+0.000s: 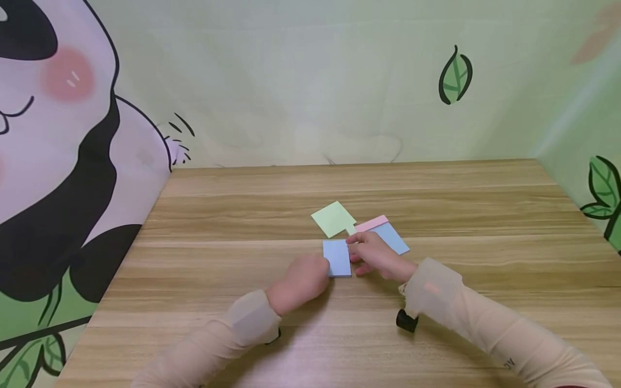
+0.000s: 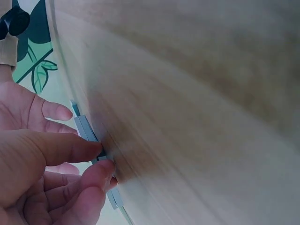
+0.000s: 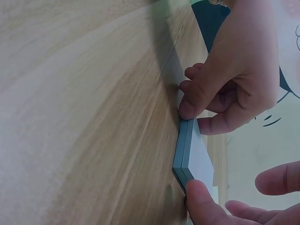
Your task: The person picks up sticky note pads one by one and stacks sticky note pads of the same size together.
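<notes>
A light-blue sticky note pad lies flat on the wooden table between the hands; two stacked layers show along its edge in the right wrist view. My left hand pinches its left side between thumb and curled index finger. At the opposite side is my right hand, its thumb touching the pad's edge and its other fingers spread loosely. Beyond it lies a pale green square pad, turned cornerwise. Another blue pad and a pink strip lie behind the right hand, partly covered by it.
A small pale green strip sits beside the green square, near the right fingertips. The wooden table reaches back to a printed backdrop with a panda and leaves. Both wrists carry dark camera mounts.
</notes>
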Demonstrator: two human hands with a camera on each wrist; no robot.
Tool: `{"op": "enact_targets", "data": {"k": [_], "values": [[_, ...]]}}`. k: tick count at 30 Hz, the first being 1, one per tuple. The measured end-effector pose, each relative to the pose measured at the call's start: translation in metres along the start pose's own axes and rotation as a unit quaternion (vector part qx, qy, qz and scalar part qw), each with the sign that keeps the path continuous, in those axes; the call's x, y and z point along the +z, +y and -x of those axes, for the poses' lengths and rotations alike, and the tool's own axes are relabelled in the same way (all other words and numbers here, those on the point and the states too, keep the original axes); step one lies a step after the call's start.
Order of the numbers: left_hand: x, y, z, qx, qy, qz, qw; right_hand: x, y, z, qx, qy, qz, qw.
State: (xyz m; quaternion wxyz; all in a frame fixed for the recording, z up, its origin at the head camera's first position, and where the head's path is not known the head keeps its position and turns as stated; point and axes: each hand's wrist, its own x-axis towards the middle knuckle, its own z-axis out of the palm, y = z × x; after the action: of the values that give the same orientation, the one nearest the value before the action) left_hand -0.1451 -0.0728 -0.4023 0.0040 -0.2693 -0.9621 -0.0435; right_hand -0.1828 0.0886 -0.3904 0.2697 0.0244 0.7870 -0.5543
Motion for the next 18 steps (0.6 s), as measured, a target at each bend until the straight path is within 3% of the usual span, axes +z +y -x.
{"op": "enact_targets", "data": {"k": [7,18], "values": [[0.0011,0.0036,-0.0011,-0.017,-0.015,-0.019,0.9996,-0.0003,-0.0009,0.0025,0.004,-0.001,0.001,1.0],[-0.0006,0.0028,-0.0001,0.007,-0.006,-0.018,0.9998,-0.001,-0.0005,0.0037,0.009,-0.003,-0.004,0.9999]]}}
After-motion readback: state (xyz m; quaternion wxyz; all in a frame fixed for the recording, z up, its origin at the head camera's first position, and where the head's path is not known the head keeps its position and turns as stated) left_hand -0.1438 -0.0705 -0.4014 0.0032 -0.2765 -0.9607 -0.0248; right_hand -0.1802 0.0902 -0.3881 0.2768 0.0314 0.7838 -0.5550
